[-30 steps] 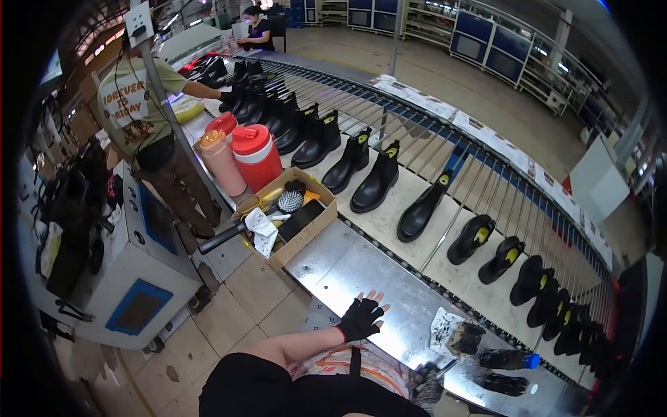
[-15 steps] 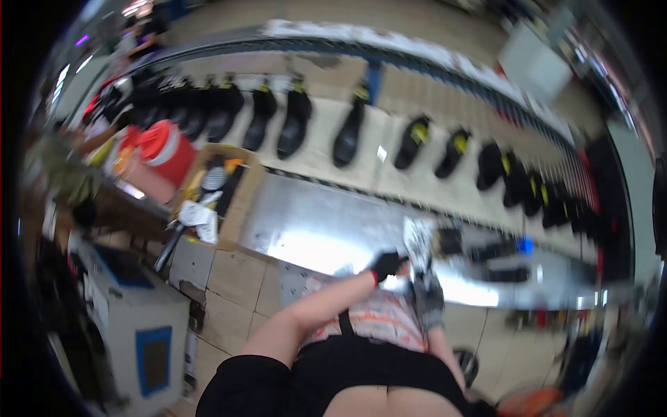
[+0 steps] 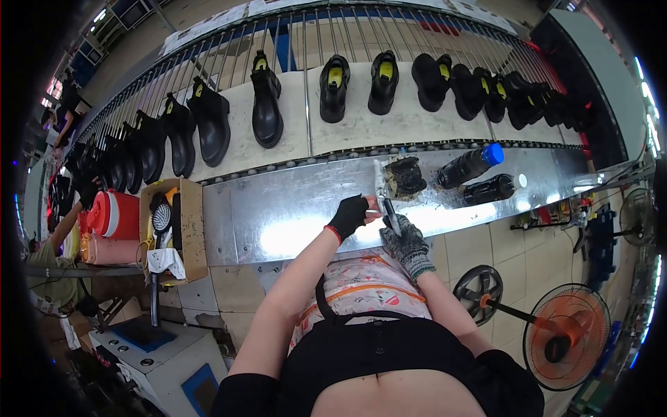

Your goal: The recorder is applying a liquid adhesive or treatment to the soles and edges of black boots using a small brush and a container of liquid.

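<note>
Head | right hand (image 3: 406, 243) grasps slim dark tool (image 3: 392, 217) | left hand (image 3: 351, 215) nearby, grip unclear

Black boots (image 3: 267, 104) beyond a metal counter (image 3: 240, 201)
The right hand (image 3: 406, 242) grips a slim tool (image 3: 393, 219) beside the left hand (image 3: 349, 214), near a blue-capped bottle (image 3: 462, 168).

boots (image 3: 267, 108) on conveyor (image 3: 295, 121) | conveyor behind bench (image 3: 267, 215) | box (image 3: 195, 233) left of bottles (image 3: 462, 169)

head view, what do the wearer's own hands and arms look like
The left hand wears a black glove with bare fingertips and a red-edged cuff. The right hand wears a mottled grey-and-black knit glove with a paler cuff. Both forearms are bare below short black sleeves.
</note>
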Motion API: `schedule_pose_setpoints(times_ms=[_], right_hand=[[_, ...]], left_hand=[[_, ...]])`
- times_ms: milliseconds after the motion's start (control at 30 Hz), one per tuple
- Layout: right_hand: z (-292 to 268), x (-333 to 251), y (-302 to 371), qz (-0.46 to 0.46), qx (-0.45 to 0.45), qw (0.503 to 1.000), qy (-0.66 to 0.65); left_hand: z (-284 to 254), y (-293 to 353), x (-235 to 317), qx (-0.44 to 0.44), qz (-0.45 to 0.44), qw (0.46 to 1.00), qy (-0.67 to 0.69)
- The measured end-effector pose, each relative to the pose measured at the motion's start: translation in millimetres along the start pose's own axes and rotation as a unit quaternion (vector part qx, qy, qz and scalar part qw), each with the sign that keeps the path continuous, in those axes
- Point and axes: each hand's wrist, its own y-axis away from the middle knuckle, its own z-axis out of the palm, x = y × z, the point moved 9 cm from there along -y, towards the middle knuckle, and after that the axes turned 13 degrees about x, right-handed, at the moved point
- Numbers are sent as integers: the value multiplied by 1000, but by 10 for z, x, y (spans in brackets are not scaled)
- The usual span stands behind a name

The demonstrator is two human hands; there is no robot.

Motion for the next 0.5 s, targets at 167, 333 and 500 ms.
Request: schedule_pose_setpoints(times_ms=[167,333,500], right_hand=[[34,-58,-14,-7,-19,999,40],[66,-76,-41,-10,-31,998,53],[59,-109,-84,-34,-16,994,101]], left_hand=[[7,44,95,45,-3,999,5],[39,-49,143,50,-13,998,-32],[79,-156,191,30,-4,999,-23]])
